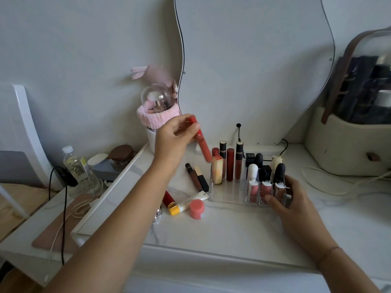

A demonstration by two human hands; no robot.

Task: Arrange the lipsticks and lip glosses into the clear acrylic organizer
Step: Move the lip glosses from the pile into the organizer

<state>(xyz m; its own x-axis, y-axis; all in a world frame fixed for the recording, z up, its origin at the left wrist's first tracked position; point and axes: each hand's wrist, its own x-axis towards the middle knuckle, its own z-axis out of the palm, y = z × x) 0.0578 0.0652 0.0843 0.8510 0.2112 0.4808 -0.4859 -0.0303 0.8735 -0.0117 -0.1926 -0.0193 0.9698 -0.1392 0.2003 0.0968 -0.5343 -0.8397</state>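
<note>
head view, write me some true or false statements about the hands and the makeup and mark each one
The left hand holds a red tube. True.
The right hand holds a lipstick. False: it grips the right end of the organizer.
The pink jar stands in the organizer. False: it stands on the table, left of the organizer.
Two dark tubes lie on the table beside the organizer's left end. True.
</note>
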